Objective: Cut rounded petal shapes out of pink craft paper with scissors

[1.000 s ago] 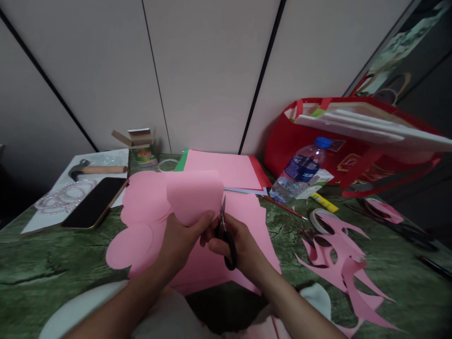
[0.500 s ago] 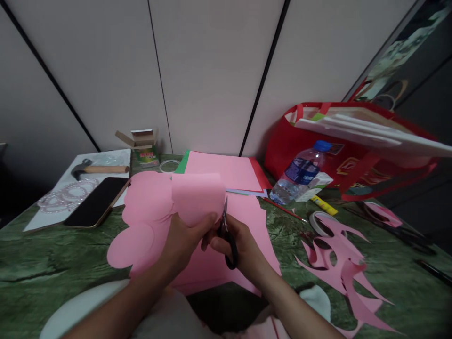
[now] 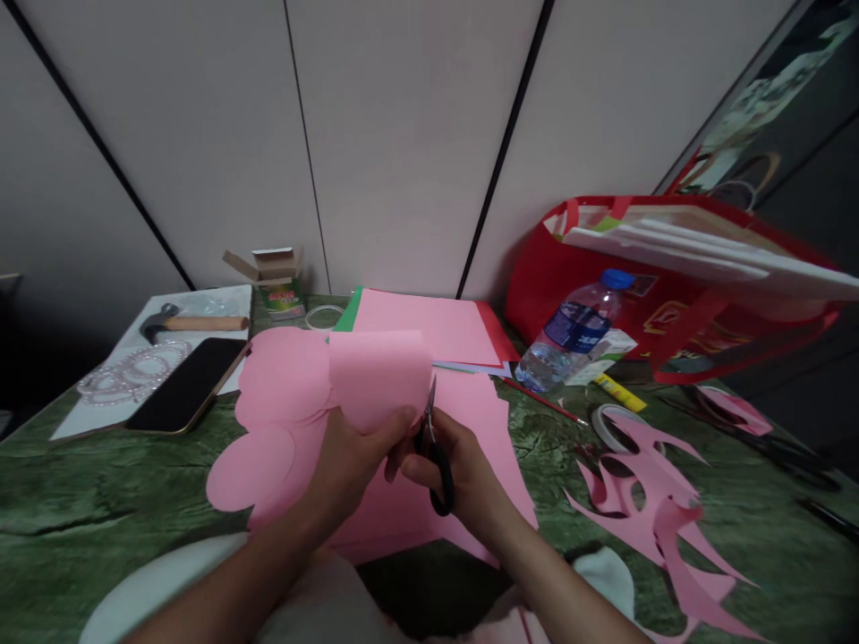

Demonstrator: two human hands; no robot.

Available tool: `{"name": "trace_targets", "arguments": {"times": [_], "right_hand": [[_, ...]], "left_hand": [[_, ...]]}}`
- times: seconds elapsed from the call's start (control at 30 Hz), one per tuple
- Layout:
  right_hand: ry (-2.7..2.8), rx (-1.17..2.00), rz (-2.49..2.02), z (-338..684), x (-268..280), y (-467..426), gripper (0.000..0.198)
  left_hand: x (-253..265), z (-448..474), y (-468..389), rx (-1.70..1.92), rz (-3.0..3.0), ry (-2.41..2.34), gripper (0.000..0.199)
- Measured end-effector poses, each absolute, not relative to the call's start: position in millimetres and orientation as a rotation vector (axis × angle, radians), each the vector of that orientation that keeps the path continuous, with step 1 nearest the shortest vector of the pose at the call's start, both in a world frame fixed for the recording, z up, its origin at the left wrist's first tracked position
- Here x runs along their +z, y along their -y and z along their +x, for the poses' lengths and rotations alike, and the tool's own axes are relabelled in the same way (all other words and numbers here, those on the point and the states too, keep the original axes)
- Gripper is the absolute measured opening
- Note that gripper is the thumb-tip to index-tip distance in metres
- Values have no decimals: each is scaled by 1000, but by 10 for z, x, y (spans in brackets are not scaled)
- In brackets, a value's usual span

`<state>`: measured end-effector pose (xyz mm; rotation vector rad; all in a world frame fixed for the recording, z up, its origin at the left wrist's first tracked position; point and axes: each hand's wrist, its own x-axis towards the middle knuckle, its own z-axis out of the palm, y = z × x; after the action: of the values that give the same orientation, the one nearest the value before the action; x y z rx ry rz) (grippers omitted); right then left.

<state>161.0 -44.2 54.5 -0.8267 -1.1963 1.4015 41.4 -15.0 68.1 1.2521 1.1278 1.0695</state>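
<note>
My left hand (image 3: 362,452) is closed on a piece of pink paper (image 3: 379,371), its thumb pressed on the lower edge. In my right hand (image 3: 460,461) is a pair of scissors (image 3: 439,470) with black handles, fingers wrapped round the loops. The blades point up and away, at the right edge of the held paper; whether they bite into it I cannot tell. Below both hands lie larger pink sheets (image 3: 470,447). Pink rounded cutouts (image 3: 251,470) overlap to the left of my left hand.
At left are a phone (image 3: 188,385), a hammer (image 3: 201,323), bead strings (image 3: 131,376) and an opened small box (image 3: 282,295). Coloured sheets (image 3: 422,322) lie by the wall. To the right are a water bottle (image 3: 570,331), a red bag (image 3: 537,268), a tape roll (image 3: 608,429) and pink scraps (image 3: 671,537).
The whole view has shifted very slightly. Both hands keep their grip on the paper and the scissors, with little visible movement relative to the table.
</note>
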Motion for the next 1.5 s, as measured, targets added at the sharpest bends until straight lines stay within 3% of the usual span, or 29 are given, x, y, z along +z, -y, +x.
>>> {"name": "trace_targets", "arguments": {"times": [0.7, 1.5], "right_hand": [[1091, 1489, -883, 1625, 520, 421, 40], [1154, 1449, -851, 1606, 568, 454, 30]], "left_hand": [[732, 420, 168, 1022, 1289, -1176, 32], [771, 429, 260, 1078, 1267, -1191, 29]]}}
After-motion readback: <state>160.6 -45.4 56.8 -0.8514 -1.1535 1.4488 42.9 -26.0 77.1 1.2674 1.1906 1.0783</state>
